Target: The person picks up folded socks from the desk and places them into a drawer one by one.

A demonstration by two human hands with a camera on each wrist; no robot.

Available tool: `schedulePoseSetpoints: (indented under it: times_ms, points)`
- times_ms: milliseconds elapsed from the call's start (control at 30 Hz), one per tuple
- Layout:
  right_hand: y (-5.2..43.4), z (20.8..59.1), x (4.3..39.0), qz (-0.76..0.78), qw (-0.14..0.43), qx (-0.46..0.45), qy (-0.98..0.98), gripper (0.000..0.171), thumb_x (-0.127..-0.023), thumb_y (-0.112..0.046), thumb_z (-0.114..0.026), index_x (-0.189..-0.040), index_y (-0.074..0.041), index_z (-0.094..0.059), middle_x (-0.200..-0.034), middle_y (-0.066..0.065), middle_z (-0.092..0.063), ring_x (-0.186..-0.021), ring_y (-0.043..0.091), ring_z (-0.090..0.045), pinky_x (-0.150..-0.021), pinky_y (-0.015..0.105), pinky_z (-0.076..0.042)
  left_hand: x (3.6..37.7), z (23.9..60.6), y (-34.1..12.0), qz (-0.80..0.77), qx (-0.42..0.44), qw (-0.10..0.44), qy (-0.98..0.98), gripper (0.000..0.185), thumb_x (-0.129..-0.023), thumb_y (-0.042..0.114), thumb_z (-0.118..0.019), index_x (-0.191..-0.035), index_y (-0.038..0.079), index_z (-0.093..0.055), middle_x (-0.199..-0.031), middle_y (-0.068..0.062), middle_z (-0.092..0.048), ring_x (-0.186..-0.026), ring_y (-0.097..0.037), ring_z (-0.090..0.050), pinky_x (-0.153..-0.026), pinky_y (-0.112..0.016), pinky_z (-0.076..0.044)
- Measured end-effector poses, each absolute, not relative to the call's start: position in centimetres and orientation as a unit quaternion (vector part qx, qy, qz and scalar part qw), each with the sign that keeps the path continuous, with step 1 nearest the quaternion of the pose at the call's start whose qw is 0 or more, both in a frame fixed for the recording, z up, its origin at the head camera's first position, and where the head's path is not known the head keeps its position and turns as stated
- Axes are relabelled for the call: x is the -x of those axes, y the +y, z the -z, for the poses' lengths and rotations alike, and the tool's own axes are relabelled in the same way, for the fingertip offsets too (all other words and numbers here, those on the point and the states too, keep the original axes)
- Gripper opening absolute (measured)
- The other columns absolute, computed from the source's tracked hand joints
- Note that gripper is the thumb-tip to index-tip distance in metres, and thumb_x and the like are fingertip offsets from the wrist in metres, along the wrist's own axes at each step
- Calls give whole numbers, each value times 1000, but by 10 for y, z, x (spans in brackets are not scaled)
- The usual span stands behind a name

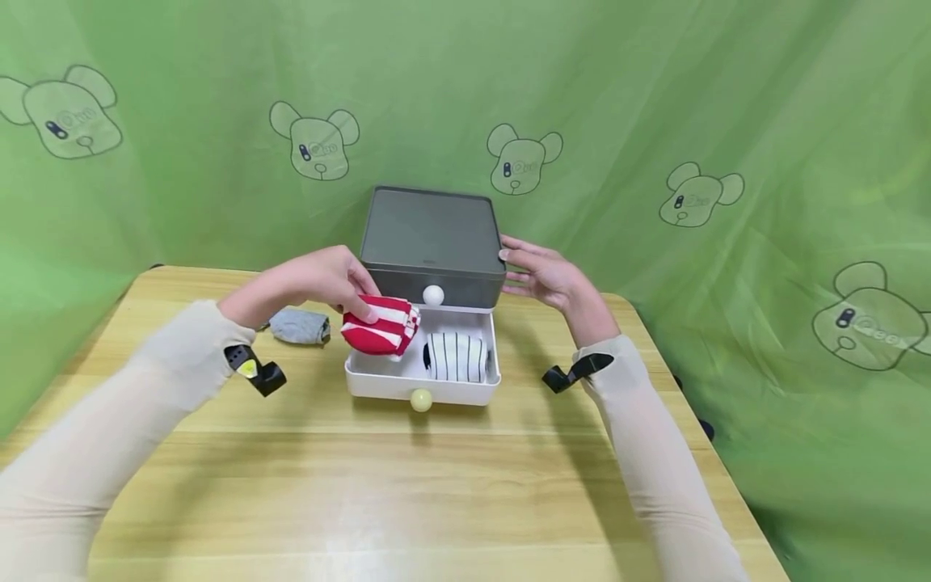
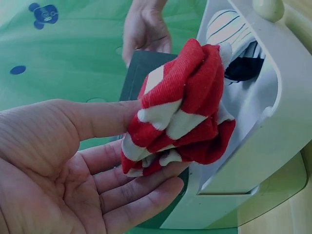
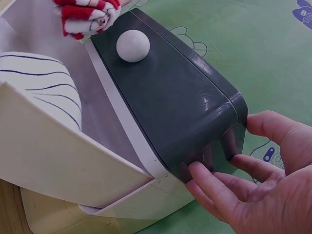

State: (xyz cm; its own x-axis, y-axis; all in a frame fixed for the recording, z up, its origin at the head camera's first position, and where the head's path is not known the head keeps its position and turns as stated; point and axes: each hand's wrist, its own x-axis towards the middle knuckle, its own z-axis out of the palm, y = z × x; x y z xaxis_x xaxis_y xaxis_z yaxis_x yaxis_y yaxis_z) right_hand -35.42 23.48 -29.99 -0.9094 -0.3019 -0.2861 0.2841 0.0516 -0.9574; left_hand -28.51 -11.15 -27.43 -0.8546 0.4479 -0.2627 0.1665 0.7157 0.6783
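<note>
My left hand (image 1: 323, 276) pinches a bundled red-and-white striped sock (image 1: 378, 330) between thumb and fingers, over the left part of the pulled-out white drawer (image 1: 461, 394). In the left wrist view, the thumb lies on the near side of the sock (image 2: 183, 114) and the fingers sit beneath it. A rolled white sock (image 1: 458, 357) with dark stripes lies in the drawer's right half. With extended fingers, my right hand (image 1: 545, 276) touches the right side of the dark grey drawer box (image 1: 432, 234); its fingertips rest on the side wall in the right wrist view.
A rolled grey sock (image 1: 300, 326) lies on the wooden table (image 1: 349, 501), left of the drawer. The upper drawer, with a white round knob (image 1: 433, 296), is closed. A yellowish knob (image 1: 421, 400) sticks out from the lower drawer's front. Green curtain (image 1: 429, 81) hangs behind the table.
</note>
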Motion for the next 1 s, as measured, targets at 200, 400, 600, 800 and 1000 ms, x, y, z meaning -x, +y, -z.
schedulePoseSetpoints:
  times_ms: [200,400,600,800,1000]
  points:
    - [235,301,354,692,211,2,690,61,-103,-16,-60,-158,-21,-36,-118,-3,-67,-134,30,-50,-120,47,-40,286,278,-100,-311,-183,214,908,30,-85,13,-82,-112,1,-77,-109,-13,-77,-85,-16,-67,-77,-30,-59]
    - [236,302,353,693,211,5,689,59,-103,-16,-59,-158,-21,-36,-117,-4,-67,-131,29,-52,-120,49,-40,288,285,-92,-289,-178,210,917,29,-85,13,-82,-112,2,-77,-112,-14,-75,-84,-17,-66,-76,-29,-60]
    - [237,303,353,690,213,6,692,60,-104,-16,-59,-159,-21,-35,-115,-5,-68,-136,31,-48,-120,49,-40,290,292,-87,-277,-174,210,921,31,-84,14,-83,-112,3,-77,-115,-14,-75,-89,-20,-68,-77,-30,-62]
    - [237,303,353,686,210,10,697,59,-104,-17,-57,-159,-21,-35,-117,-4,-66,-133,30,-51,-120,49,-40,290,298,-82,-271,-183,209,922,31,-84,15,-83,-112,3,-77,-112,-12,-77,-88,-17,-69,-72,-25,-60]
    - [236,304,354,684,209,11,699,60,-104,-18,-58,-159,-21,-35,-113,-6,-69,-129,27,-53,-119,47,-41,291,304,-82,-257,-200,194,925,30,-83,18,-84,-110,7,-79,-106,-8,-78,-86,-17,-66,-73,-25,-55]
